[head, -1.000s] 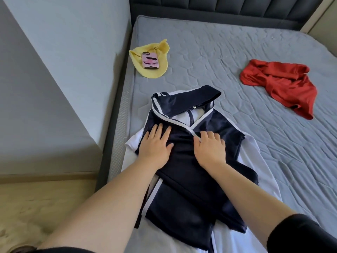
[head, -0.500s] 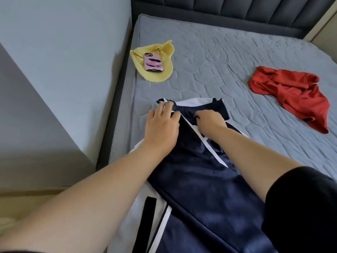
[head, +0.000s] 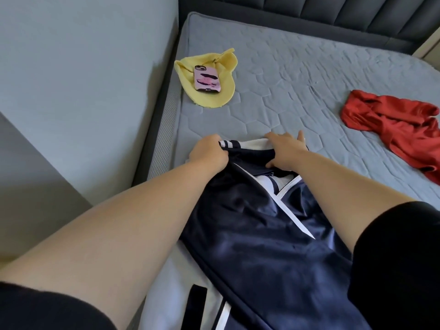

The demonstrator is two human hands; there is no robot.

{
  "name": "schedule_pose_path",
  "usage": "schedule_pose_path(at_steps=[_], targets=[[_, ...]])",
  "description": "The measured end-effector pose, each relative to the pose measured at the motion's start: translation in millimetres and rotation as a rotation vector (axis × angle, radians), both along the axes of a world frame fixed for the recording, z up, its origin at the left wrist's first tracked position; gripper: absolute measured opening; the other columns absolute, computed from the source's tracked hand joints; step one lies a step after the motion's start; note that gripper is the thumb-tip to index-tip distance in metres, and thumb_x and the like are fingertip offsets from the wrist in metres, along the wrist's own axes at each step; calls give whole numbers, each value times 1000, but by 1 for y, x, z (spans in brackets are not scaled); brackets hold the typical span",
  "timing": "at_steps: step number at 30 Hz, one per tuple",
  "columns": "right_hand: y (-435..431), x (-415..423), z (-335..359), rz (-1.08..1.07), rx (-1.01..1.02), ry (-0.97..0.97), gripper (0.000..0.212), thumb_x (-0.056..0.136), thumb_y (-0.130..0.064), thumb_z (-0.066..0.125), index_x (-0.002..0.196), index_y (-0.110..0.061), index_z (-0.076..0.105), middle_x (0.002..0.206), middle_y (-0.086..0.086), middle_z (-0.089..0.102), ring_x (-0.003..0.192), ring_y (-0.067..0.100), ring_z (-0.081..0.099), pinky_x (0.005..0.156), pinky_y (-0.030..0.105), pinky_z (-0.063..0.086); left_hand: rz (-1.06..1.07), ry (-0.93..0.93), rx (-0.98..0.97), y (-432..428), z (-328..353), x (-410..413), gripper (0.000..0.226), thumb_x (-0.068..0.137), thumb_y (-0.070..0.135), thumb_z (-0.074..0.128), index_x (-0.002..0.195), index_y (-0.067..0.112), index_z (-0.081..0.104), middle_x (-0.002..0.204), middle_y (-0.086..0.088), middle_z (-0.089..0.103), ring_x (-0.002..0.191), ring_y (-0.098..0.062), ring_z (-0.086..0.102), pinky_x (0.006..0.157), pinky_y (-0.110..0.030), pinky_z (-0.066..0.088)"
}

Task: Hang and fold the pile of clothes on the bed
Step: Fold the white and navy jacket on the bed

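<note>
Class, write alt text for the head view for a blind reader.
On a grey bed, the left hand grips a navy garment by its top edge; the right hand rests on it. Beyond: phone on yellow cloth, red garment.

Grey quilted mattress (head: 285,75) w/ dark padded headboard (head: 333,17) behind, pale blue-grey wall (head: 83,67) at left.
</note>
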State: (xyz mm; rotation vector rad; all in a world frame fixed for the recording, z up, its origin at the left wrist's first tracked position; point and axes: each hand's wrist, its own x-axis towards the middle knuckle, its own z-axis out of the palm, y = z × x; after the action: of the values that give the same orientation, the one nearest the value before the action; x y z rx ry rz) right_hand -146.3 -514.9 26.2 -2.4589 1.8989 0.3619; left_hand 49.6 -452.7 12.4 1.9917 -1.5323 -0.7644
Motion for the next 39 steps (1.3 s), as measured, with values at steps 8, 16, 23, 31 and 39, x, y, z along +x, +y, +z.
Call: schedule_pose_path(at_steps=[8,16,23,31,39], targets=[[58,-12,60,83,-388,-40,21,71,-6,61,79,-17,44,91,11,63,96,32,52,89,36,29,-69,-108,-329,56,59,-10,10,90,10,54,88,17,47,89,0,51,80,-20,47,64,-31,32],[186,-59,97,211,-596,-298,19,55,5,69,70,2,57,74,21,57,74,40,55,72,43,39,-185,-277,-525,178,94,-38,36,76,5,63,112,10,60,102,-5,63,97,-27,54,76,-29,35],[312,-96,78,317,-658,-414,21,56,9,67,71,1,56,65,16,54,58,35,53,61,40,43,-406,-487,-716,294,86,-57,38,56,0,71,94,0,71,78,-13,65,76,-35,61,71,-43,51],[417,-126,20,513,-590,-319,19,57,10,65,70,-3,60,65,10,50,55,26,47,58,35,34,-841,-681,-111,374,57,-75,17,83,9,53,99,15,48,91,-2,55,87,-24,55,65,-32,37],[462,-130,-2,481,-283,-284,30,50,-3,67,78,-8,60,71,5,52,63,27,52,62,34,39,-987,-582,264,402,57,-86,20,84,37,57,82,19,47,73,4,50,68,-18,45,53,-27,28]])
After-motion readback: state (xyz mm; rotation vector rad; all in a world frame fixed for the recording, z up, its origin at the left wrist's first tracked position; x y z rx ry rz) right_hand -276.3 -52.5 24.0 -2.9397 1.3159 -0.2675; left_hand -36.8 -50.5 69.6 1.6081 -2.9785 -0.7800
